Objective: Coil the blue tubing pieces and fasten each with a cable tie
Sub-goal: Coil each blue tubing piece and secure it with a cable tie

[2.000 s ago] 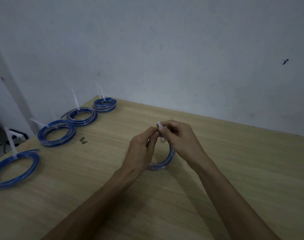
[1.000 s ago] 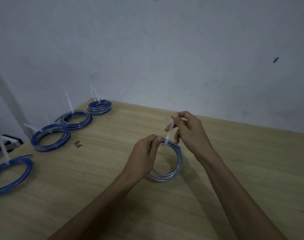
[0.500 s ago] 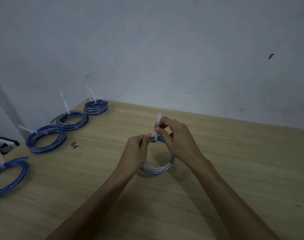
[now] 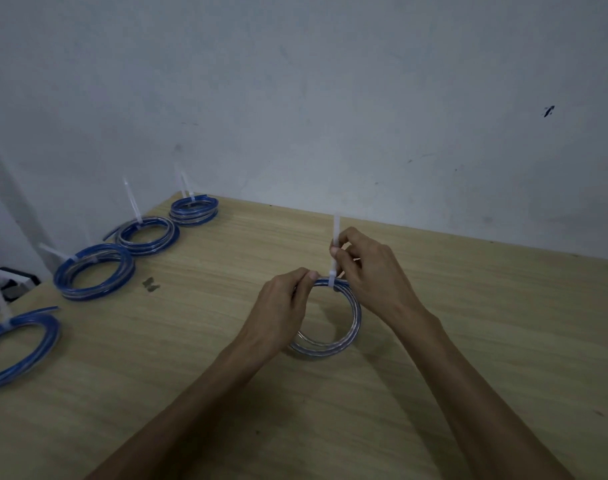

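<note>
— Starting at the left edge of the bench [image 4: 469, 341]: what are we seeing there?

— We are looking at four finished coils running along that edge toward the back corner. The nearest coil [image 4: 18, 344] is lying partly out of view at the left. Beyond it the second coil [image 4: 94, 271], the third coil [image 4: 146, 234] and the far coil [image 4: 194, 210] are sitting in a row, each with a white tie tail sticking up. The far one is resting close to the wall [image 4: 295, 98]. A small dark scrap [image 4: 151, 284] is lying just right of the second coil.

— And in the middle?

— We are pinching the working coil [image 4: 330, 327] of blue tubing, which is resting on the bench. Our left hand [image 4: 282, 306] is closing thumb and fingertips on the coil's top-left arc. Our right hand [image 4: 368, 271] is gripping the white cable tie [image 4: 336, 251], whose tail is standing upright above the coil while its loop is wrapping the strands.

— How much room are we getting to the right?

— We are seeing bare wood from the right forearm out to the frame's right side, and open bench between the working coil and the row at the left. The bench's back edge is meeting the wall just behind our hands.
</note>
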Demonstrator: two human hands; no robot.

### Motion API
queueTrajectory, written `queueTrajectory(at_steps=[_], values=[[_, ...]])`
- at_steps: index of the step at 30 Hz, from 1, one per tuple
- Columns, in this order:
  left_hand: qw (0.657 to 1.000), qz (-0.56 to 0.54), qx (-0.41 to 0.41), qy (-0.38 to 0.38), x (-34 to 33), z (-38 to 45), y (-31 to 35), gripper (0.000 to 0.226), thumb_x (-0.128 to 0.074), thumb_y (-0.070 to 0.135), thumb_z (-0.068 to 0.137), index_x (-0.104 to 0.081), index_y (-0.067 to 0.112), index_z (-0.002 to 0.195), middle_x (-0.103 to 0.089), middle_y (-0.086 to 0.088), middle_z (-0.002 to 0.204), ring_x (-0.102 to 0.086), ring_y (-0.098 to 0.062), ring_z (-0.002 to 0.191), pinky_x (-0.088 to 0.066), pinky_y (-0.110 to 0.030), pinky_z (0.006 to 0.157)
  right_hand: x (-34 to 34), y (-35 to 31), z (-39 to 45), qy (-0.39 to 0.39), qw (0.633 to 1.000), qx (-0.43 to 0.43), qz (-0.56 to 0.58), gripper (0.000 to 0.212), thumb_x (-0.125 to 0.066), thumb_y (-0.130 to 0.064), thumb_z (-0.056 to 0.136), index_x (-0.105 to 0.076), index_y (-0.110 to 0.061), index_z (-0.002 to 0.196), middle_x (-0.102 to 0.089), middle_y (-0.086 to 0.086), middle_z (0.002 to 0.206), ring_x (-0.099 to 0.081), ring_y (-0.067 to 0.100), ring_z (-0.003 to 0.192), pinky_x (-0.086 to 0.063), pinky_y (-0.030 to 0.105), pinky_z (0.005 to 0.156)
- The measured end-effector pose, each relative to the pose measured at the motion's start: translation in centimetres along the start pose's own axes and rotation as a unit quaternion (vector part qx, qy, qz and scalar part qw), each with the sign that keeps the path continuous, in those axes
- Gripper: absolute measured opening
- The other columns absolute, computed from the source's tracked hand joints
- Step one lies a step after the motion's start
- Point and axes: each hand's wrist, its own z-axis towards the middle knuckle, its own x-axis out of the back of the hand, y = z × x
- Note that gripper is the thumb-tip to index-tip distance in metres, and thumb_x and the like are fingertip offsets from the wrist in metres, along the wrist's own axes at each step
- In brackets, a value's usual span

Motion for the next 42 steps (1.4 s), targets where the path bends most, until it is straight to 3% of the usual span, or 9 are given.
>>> queueTrajectory(at_steps=[8, 15, 19, 23, 27, 32, 37, 40, 42], values=[[0.998, -0.031, 0.057, 0.017, 0.1, 0.1, 0.5, 0.04, -0.043, 0.029, 0.107, -0.062, 0.008, 0.079, -0.039, 0.008, 0.055, -0.034, -0.008, 0.051, -0.03, -0.033, 0.053, -0.1, -0.3, 0.0, 0.012, 0.997, 0.066, 0.043, 0.003, -0.061, -0.023, 0.1, -0.061, -0.022, 0.097, -0.072, -0.013, 0.072, -0.071, 0.014, 0.069, -0.056, 0.044, 0.065], [0.978, -0.152, 0.142, -0.007, 0.5, 0.1, 0.7, 0.044, -0.043, 0.031, 0.107, -0.046, 0.011, 0.068, -0.036, -0.009, 0.058, -0.032, -0.019, 0.054, -0.03, -0.037, 0.055, -0.7, -0.5, -0.2, 0.021, 0.994, 0.087, 0.062, 0.004, -0.063, -0.018, 0.099, -0.065, -0.015, 0.099, -0.075, -0.005, 0.075, -0.072, 0.011, 0.066, -0.058, 0.041, 0.066], [0.995, -0.076, 0.059, 0.003, 0.4, 0.0, 0.9, 0.042, -0.044, 0.03, 0.107, -0.063, 0.003, 0.081, -0.04, -0.001, 0.057, -0.035, -0.009, 0.051, -0.031, -0.029, 0.052, -1.0, -0.5, -0.3, 0.046, 0.994, 0.045, 0.089, 0.004, -0.063, -0.019, 0.099, -0.066, -0.016, 0.1, -0.072, -0.002, 0.074, -0.071, 0.009, 0.067, -0.06, 0.038, 0.067], [1.0, -0.024, 0.005, -0.012, 0.0, -0.3, 0.8, 0.033, -0.042, 0.032, 0.107, -0.072, 0.017, 0.106, -0.061, -0.002, 0.067, -0.05, -0.014, 0.056, -0.04, -0.033, 0.056, -1.3, -0.3, -0.2, 0.035, 0.996, 0.011, 0.079, 0.005, -0.059, -0.019, 0.1, -0.063, -0.018, 0.097, -0.066, -0.007, 0.065, -0.066, 0.004, 0.059, -0.055, 0.032, 0.059], [0.999, 0.027, -0.046, -0.009, 0.3, -0.6, 1.1, 0.024, -0.046, 0.024, 0.106, -0.069, 0.017, 0.104, -0.05, 0.01, 0.06, -0.047, -0.008, 0.054, -0.031, -0.016, 0.051, -1.0, -0.1, 0.2, 0.018, 0.997, -0.029, 0.071, 0.011, -0.054, -0.02, 0.103, -0.061, -0.015, 0.096, -0.069, 0.0, 0.069, -0.068, 0.016, 0.062, -0.056, 0.042, 0.062], [0.996, 0.056, -0.065, -0.011, 0.3, -0.6, 0.9, 0.021, -0.044, 0.026, 0.107, -0.063, 0.025, 0.097, -0.049, 0.007, 0.059, -0.047, -0.012, 0.054, -0.029, -0.018, 0.05, -1.4, -0.2, 0.3, 0.027, 0.987, -0.073, 0.137, 0.016, -0.052, -0.02, 0.104, -0.06, -0.012, 0.093, -0.066, 0.01, 0.073, -0.07, 0.031, 0.064, -0.059, 0.053, 0.057], [0.999, 0.012, 0.032, 0.007, 1.2, 0.1, 1.2, 0.029, -0.043, 0.023, 0.107, -0.058, 0.03, 0.083, -0.051, 0.005, 0.057, -0.05, -0.008, 0.055, -0.03, -0.015, 0.051, -2.5, -0.5, -0.1, 0.014, 0.999, -0.025, 0.037, 0.022, -0.043, -0.037, 0.105, -0.061, -0.025, 0.104, -0.071, -0.005, 0.082, -0.071, 0.019, 0.075, -0.058, 0.047, 0.069], [0.991, -0.052, 0.098, 0.072, 2.8, 0.8, 0.7, 0.032, -0.042, 0.018, 0.107, -0.069, 0.013, 0.089, -0.065, 0.007, 0.078, -0.058, -0.018, 0.073, -0.033, -0.013, 0.055, -3.8, -1.8, -1.0, -0.032, 0.996, 0.03, -0.081, 0.032, -0.037, -0.039, 0.107, -0.057, -0.027, 0.129, -0.074, 0.001, 0.109, -0.07, 0.027, 0.096, -0.053, 0.039, 0.077], [0.988, -0.044, 0.117, 0.087, 3.9, 0.5, 0.0, 0.034, -0.041, 0.02, 0.107, -0.07, 0.012, 0.092, -0.06, 0.011, 0.066, -0.054, -0.016, 0.061, -0.034, -0.018, 0.056, -4.7, -2.9, -1.2, -0.066, 0.985, 0.041, -0.152, 0.04, -0.034, -0.037, 0.109, -0.047, -0.022, 0.144, -0.067, 0.005, 0.126, -0.064, 0.031, 0.105, -0.043, 0.035, 0.073]])
